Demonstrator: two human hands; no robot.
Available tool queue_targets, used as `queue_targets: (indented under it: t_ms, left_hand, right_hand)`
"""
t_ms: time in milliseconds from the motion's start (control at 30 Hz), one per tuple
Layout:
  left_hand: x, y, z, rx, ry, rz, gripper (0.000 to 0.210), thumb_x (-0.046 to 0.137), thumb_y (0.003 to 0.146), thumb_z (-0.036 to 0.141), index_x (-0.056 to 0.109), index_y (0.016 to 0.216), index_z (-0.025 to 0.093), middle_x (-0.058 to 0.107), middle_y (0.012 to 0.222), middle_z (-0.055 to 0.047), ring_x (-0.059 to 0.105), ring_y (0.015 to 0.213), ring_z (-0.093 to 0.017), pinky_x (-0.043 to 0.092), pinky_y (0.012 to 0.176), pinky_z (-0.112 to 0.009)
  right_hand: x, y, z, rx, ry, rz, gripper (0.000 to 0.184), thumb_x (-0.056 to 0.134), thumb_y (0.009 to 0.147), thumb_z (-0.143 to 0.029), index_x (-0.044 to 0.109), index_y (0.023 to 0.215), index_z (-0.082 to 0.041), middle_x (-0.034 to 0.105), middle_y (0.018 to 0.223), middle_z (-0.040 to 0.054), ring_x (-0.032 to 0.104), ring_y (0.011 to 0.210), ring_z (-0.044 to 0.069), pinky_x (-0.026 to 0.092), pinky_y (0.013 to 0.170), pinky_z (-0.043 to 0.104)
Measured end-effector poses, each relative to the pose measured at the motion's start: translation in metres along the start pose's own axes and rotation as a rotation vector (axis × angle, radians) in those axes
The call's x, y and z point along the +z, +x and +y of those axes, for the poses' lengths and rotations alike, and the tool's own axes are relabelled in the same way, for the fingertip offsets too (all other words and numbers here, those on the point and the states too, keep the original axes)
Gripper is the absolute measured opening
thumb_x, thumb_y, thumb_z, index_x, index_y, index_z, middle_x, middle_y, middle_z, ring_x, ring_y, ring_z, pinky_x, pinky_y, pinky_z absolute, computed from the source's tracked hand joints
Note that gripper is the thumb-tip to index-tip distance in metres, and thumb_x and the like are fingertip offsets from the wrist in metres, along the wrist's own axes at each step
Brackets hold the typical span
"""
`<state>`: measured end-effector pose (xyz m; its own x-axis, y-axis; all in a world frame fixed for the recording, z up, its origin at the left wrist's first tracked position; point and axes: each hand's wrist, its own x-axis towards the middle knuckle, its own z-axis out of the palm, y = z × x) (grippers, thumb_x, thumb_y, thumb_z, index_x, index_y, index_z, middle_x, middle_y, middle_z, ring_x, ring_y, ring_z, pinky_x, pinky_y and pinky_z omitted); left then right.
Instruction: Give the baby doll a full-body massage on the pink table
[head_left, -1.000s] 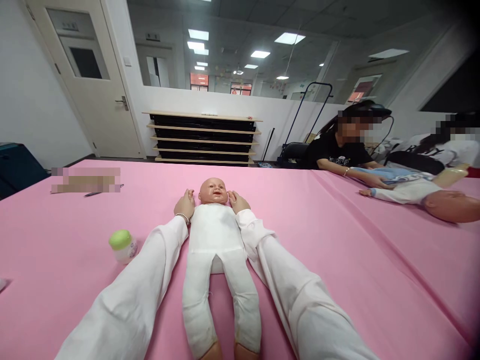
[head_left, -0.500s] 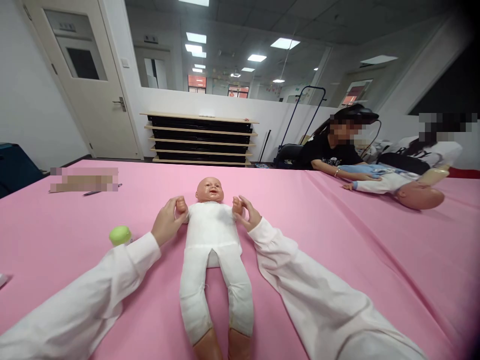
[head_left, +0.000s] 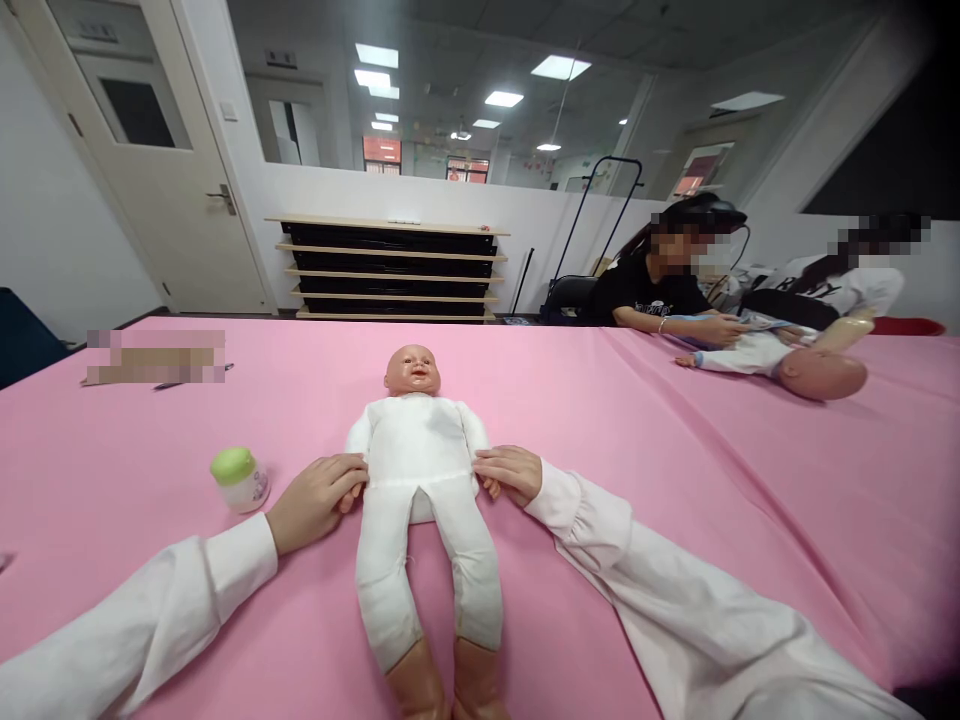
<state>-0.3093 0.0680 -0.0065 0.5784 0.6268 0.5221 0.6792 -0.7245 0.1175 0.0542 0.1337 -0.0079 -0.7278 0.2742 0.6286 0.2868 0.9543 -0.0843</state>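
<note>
A baby doll [head_left: 416,450] with a white cloth body lies on its back, its head at the far end and its bare feet nearest me. Its arms rest down along its sides. My left hand [head_left: 319,497] is closed over the doll's wrist on the left, and the small doll fingers peek out beneath. On the other side, my right hand [head_left: 514,472] holds the opposite wrist the same way, with the doll's hand showing below my fingers. My thumbs are largely hidden.
A small jar with a green lid [head_left: 238,478] stands left of my left hand. The pink cloth [head_left: 585,420] covers the table and has folds at the right. Farther right, a person in black [head_left: 656,290] handles another doll [head_left: 817,372]. A pen [head_left: 184,382] lies far left.
Both my hands have brought the doll's arms down from beside its shoulders to its sides. The camera view has shifted slightly. The co-worker's hands have moved over the other doll.
</note>
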Motion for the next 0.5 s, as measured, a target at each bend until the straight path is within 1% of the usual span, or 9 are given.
queue_targets:
  t_ms: [67, 133, 200, 267, 333, 400, 433, 500]
  left_hand:
    - [-0.006, 0.017, 0.001, -0.128, -0.059, 0.07, 0.03, 0.041, 0.08, 0.012, 0.052, 0.106, 0.021, 0.061, 0.106, -0.007, 0.056, 0.099, -0.019, 0.045, 0.084, -0.035]
    - [-0.011, 0.04, -0.002, -0.305, -0.112, 0.192, 0.03, 0.045, 0.081, 0.021, 0.049, 0.111, 0.02, 0.062, 0.104, -0.007, 0.058, 0.095, -0.019, 0.046, 0.083, -0.035]
    - [-0.013, 0.065, -0.009, -0.445, -0.143, 0.312, 0.04, 0.05, 0.079, 0.028, 0.043, 0.118, 0.019, 0.061, 0.107, -0.008, 0.059, 0.095, -0.02, 0.047, 0.083, -0.036]
    - [-0.01, 0.089, -0.022, -0.547, -0.169, 0.379, 0.051, 0.053, 0.077, 0.031, 0.037, 0.124, 0.018, 0.059, 0.11, -0.01, 0.058, 0.098, -0.022, 0.047, 0.082, -0.036]
    - [-0.003, 0.107, -0.038, -0.676, -0.189, 0.397, 0.056, 0.052, 0.077, 0.031, 0.033, 0.127, 0.017, 0.059, 0.112, -0.012, 0.059, 0.098, -0.024, 0.048, 0.08, -0.038]
    - [0.009, 0.118, -0.055, -0.805, -0.2, 0.393, 0.054, 0.048, 0.079, 0.028, 0.031, 0.129, 0.017, 0.058, 0.113, -0.013, 0.059, 0.097, -0.025, 0.047, 0.079, -0.038]
    - [0.016, 0.121, -0.062, -0.841, -0.202, 0.381, 0.052, 0.046, 0.08, 0.026, 0.032, 0.129, 0.017, 0.058, 0.114, -0.013, 0.059, 0.097, -0.025, 0.047, 0.08, -0.038]
    - [0.031, 0.122, -0.075, -0.838, -0.205, 0.328, 0.049, 0.041, 0.082, 0.023, 0.032, 0.13, 0.018, 0.056, 0.119, -0.013, 0.057, 0.104, -0.024, 0.045, 0.085, -0.038]
  right_hand:
    - [-0.002, 0.017, 0.006, 0.105, 0.036, 0.064, 0.038, 0.043, 0.086, -0.023, 0.044, 0.124, -0.023, 0.067, 0.097, 0.006, 0.061, 0.1, 0.018, 0.049, 0.086, 0.034]
    - [-0.001, 0.039, 0.018, 0.277, 0.058, 0.168, 0.049, 0.049, 0.083, -0.027, 0.037, 0.129, -0.02, 0.062, 0.108, 0.01, 0.059, 0.103, 0.021, 0.047, 0.09, 0.039]
    - [0.006, 0.063, 0.036, 0.426, 0.083, 0.275, 0.06, 0.052, 0.08, -0.031, 0.029, 0.133, -0.017, 0.053, 0.122, 0.0145, 0.053, 0.112, 0.024, 0.043, 0.095, 0.043]
    - [0.018, 0.084, 0.055, 0.523, 0.129, 0.339, 0.064, 0.051, 0.079, -0.032, 0.022, 0.135, -0.015, 0.051, 0.125, 0.0159, 0.05, 0.115, 0.024, 0.041, 0.096, 0.043]
    - [0.033, 0.1, 0.072, 0.635, 0.151, 0.365, 0.063, 0.047, 0.08, -0.031, 0.021, 0.135, -0.014, 0.053, 0.122, 0.0164, 0.052, 0.112, 0.024, 0.042, 0.094, 0.043]
    - [0.047, 0.11, 0.083, 0.775, 0.128, 0.35, 0.059, 0.044, 0.081, -0.03, 0.023, 0.134, -0.014, 0.055, 0.119, 0.0162, 0.055, 0.108, 0.025, 0.044, 0.09, 0.044]
    - [0.052, 0.113, 0.086, 0.831, 0.105, 0.327, 0.055, 0.042, 0.083, -0.031, 0.026, 0.132, -0.014, 0.055, 0.12, 0.0156, 0.055, 0.107, 0.024, 0.044, 0.09, 0.044]
    - [0.061, 0.116, 0.09, 0.893, 0.067, 0.262, 0.047, 0.039, 0.085, -0.032, 0.033, 0.129, -0.017, 0.053, 0.123, 0.0128, 0.054, 0.108, 0.023, 0.044, 0.091, 0.041]
